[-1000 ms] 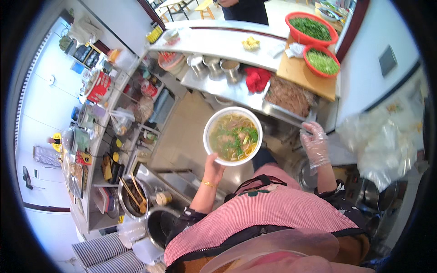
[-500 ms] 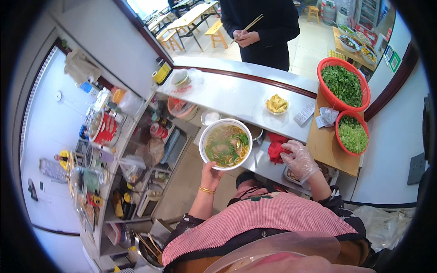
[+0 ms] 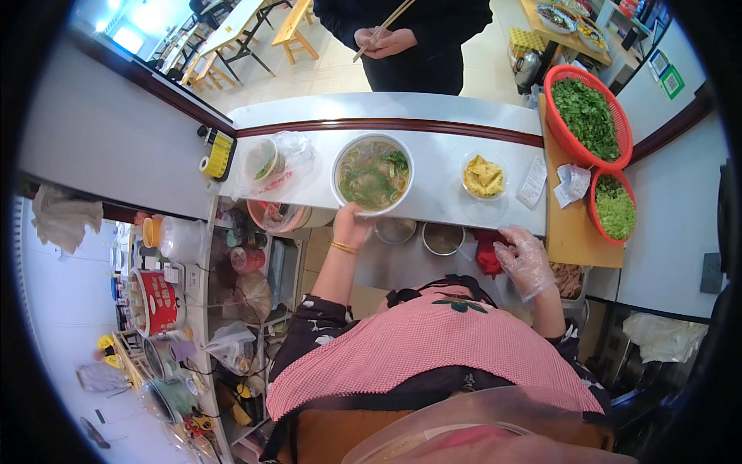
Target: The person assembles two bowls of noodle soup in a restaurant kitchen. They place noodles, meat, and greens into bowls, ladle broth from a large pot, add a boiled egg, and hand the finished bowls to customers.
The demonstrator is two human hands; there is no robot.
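My left hand (image 3: 355, 225), bare and with a gold bracelet at the wrist, grips the near rim of a white bowl of noodle soup (image 3: 374, 175). Greens and noodles float in the broth. The bowl is over the white counter (image 3: 440, 185); whether its base touches the top I cannot tell. In a clear plastic glove, my right hand (image 3: 527, 265) holds nothing, fingers loosely bent and apart, beside the counter's front edge. Next to it a red cloth or bag (image 3: 488, 254) lies below the counter. A small bowl of yellow folded food (image 3: 484, 177) stands farther right.
Red baskets of leafy greens (image 3: 583, 116) and chopped greens (image 3: 614, 207) stand on a wooden board (image 3: 580, 232) at the right. A bagged tub (image 3: 264, 160) sits left on the counter. Beyond it stands a person (image 3: 410, 39) holding chopsticks (image 3: 384, 29). Metal pots (image 3: 444, 239) are below.
My left hand has carried the noodle soup forward from in front of the counter to over its top. My right hand stays near the red cloth or bag. The view has shifted.
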